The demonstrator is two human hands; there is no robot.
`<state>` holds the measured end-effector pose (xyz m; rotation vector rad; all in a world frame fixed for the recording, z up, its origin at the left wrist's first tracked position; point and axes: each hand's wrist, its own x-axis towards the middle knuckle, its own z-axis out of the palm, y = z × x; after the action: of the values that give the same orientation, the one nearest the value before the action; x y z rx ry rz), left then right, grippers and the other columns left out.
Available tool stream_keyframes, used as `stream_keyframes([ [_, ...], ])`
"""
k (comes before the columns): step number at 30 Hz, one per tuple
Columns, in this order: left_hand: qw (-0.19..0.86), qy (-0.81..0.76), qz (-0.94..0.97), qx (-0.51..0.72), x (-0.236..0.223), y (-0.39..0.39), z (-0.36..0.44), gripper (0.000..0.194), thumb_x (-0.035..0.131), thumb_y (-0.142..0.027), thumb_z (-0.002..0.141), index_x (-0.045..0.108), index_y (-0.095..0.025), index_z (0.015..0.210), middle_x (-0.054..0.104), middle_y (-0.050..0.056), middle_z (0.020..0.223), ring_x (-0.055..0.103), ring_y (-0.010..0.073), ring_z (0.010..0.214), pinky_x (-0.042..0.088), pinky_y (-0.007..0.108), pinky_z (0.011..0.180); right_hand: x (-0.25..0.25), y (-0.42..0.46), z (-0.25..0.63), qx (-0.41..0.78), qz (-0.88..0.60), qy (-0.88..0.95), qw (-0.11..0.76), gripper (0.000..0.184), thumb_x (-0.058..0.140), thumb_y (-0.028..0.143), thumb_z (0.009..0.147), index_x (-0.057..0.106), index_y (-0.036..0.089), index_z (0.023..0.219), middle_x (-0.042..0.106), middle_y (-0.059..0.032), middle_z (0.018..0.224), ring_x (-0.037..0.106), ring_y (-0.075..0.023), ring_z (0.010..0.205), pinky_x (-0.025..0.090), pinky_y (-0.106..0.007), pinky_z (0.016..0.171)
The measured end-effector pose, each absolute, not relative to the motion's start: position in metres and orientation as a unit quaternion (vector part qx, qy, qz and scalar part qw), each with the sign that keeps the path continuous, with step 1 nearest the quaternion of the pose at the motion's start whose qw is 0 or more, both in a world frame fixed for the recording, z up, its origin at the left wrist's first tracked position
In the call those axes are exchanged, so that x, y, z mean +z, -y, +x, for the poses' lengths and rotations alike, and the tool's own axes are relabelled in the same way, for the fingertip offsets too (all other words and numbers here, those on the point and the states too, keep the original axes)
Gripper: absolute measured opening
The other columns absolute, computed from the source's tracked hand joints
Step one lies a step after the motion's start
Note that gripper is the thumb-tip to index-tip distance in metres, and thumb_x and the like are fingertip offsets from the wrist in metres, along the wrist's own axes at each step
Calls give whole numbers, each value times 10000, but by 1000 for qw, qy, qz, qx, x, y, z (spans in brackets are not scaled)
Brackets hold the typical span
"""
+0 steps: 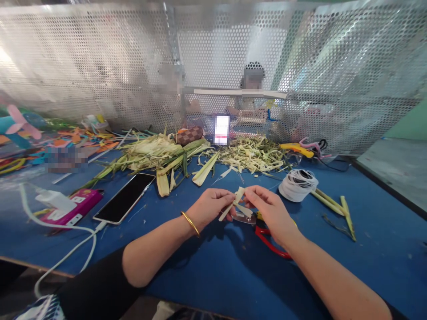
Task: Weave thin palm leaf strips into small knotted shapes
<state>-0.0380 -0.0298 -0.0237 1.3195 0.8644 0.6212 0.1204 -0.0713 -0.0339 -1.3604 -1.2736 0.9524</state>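
Note:
Between my two hands is a small bow-like piece of pale folded leaf strips [239, 202], probably dried husk, with loose ends pointing down. My left hand [213, 206], with a gold bangle at the wrist, pinches it from the left. The fingers of my right hand [267, 206] are closed on its upper right part. Beneath the right hand lie scissors [270, 243] with red handles, their blades partly hidden by the hands. A roll of white cord [298, 184] stands just beyond the right hand.
Pale husk leaves [150, 153] and a heap of shredded strips [255, 153] lie at the back, before a perforated metal screen [133, 66]. A phone [125, 198] is cabled beside a magenta power strip [73, 209] at left. Cut stalks [347, 215] lie at right. A person is behind the screen.

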Motion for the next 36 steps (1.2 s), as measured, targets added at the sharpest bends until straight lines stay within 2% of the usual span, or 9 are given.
stream_keyframes([
  [6,685,-399,547,269,-25,31,-37,270,623,-366,769,617,-140,918,629,10,576,546,91,462,404,195,494,-34,72,116,413,-557,494,524,314,650,468,694,557,176,631,533,25,554,465,-112,520,373,-233,493],
  [11,714,-411,499,269,-29,31,-38,334,695,-451,697,681,-147,834,661,29,688,591,95,559,446,200,542,-42,71,114,409,-541,490,548,283,646,453,718,597,175,708,617,-10,641,541,-141,595,438,-252,547],
  [15,680,-414,530,292,-30,32,-35,303,744,-407,659,714,-136,790,685,44,712,595,94,570,450,201,572,-45,71,115,413,-538,502,537,270,633,442,735,603,174,716,618,-15,629,556,-153,581,457,-267,538],
  [18,690,-406,509,315,-27,32,-35,282,749,-348,671,708,-130,845,683,40,662,590,98,535,470,218,590,-42,70,120,372,-532,543,532,215,603,387,759,627,177,792,661,-37,740,608,-187,715,487,-319,677],
  [20,710,-402,480,322,-26,31,-36,268,747,-305,678,688,-126,869,661,25,612,566,88,483,465,211,551,-39,68,124,319,-524,581,535,218,594,333,756,636,185,911,680,-60,931,610,-214,898,459,-359,822],
  [22,743,-383,447,318,-26,29,-38,224,741,-266,682,664,-130,842,639,8,593,535,72,446,444,194,505,-36,66,127,303,-523,617,503,249,586,301,758,631,195,978,670,-61,1027,592,-220,979,428,-372,881],
  [27,808,-334,383,298,-27,29,-40,197,739,-285,677,606,-149,727,560,-31,556,492,57,449,431,188,493,-33,66,126,320,-519,680,407,170,537,319,813,654,196,816,678,-7,791,606,-184,787,441,-307,762],
  [32,747,-358,452,329,-24,31,-40,295,793,-335,591,638,-135,743,596,1,660,538,84,571,427,197,535,-33,68,125,278,-545,682,399,253,511,388,849,587,194,703,623,18,672,562,-151,664,418,-251,631],
  [36,705,-377,501,331,-23,32,-39,302,781,-360,595,593,-143,685,641,28,662,558,102,556,447,232,569,-35,71,124,237,-541,716,372,211,479,329,876,557,198,730,609,20,664,541,-140,631,407,-239,583],
])
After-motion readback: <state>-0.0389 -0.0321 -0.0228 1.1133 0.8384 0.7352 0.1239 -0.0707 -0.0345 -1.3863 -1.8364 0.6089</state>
